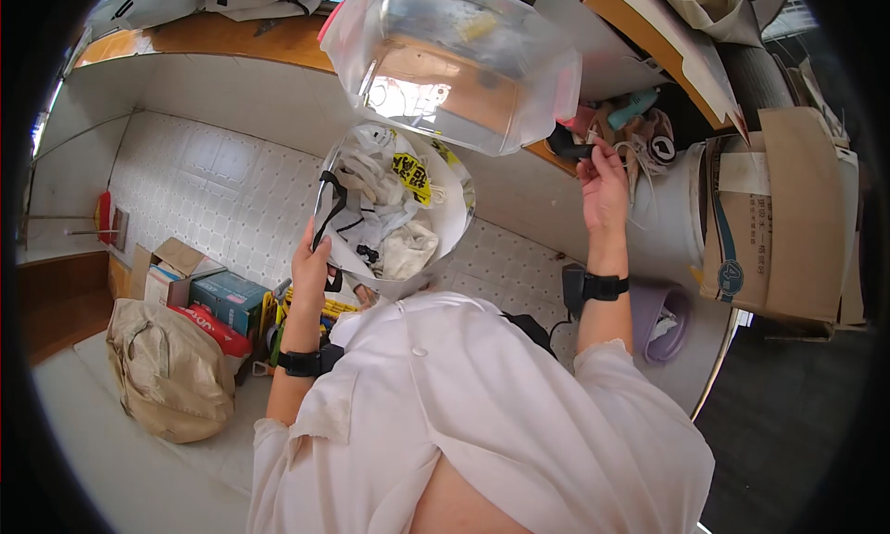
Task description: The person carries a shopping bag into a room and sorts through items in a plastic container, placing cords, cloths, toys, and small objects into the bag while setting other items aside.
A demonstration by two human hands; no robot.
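My left hand (pixel 309 267) is closed on the black strap (pixel 326 214) at the left rim of an open white bag (pixel 452 221). Inside the bag lie crumpled white plastic bags (pixel 366 182), one bag with yellow and black print (pixel 411 177), and a whitish bundle (pixel 409 248). Farther right, my right hand (pixel 604 186) pinches a small dark object (pixel 568 146) between thumb and fingers; its kind is unclear. Right beside that hand is a pile of cloth and cords (pixel 649 145), with a teal item (pixel 633 109) on it.
A clear plastic bin (pixel 547 57) stands on the wooden ledge (pixel 222 41) beyond the bag. Cardboard boxes (pixel 779 219) are stacked at right, above a purple bucket (pixel 664 321). At lower left are a tan bag (pixel 171 372) and a teal box (pixel 229 299).
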